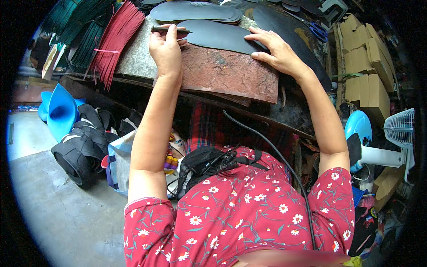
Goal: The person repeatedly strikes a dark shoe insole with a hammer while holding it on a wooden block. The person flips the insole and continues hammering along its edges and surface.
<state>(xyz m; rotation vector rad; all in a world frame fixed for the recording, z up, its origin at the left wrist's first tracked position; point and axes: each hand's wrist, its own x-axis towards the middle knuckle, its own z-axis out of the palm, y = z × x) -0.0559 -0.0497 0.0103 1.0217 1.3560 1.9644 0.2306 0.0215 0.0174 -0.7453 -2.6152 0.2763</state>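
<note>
Head view, near to far. Lowest in frame: red floral-print cotton garment point(249, 213) with black cable point(275, 151) running up across it toward the bench. At left on the grey concrete floor point(66, 218): heap of black strapped footwear pieces point(82, 147), blue moulded plastic shapes point(60, 111), and an open pale woven bag point(119, 162) holding bright-coloured items, too crowded to identify. At right: white electric fan point(398, 133) beside brown cardboard boxes point(367, 66), closed or folded, contents hidden.

Mid frame: rust-red rough slab point(227, 73) serving as cutting pad on the cluttered bench point(138, 58). Flat black sole-shaped rubber sheet point(218, 38) lying across the slab's far edge. Left hand point(165, 49) closed around a thin dark pencil-like tool point(171, 30), tip directed at the sheet's left end. Right hand point(275, 49) spread flat, fingers apart, pressing the sheet's right end down.

Judged good practice for marking or trimming such a sheet: firm, even pressure from the flat hand against slippage; tool tip kept close along the outline; fingers held clear of the tool's path.

Farther back: stack of similar black sole-shaped cut-outs point(195, 11), blue-handled scissors point(318, 30), and bundled red point(113, 40) and dark green thin strips point(78, 26) fanned at far left.
</note>
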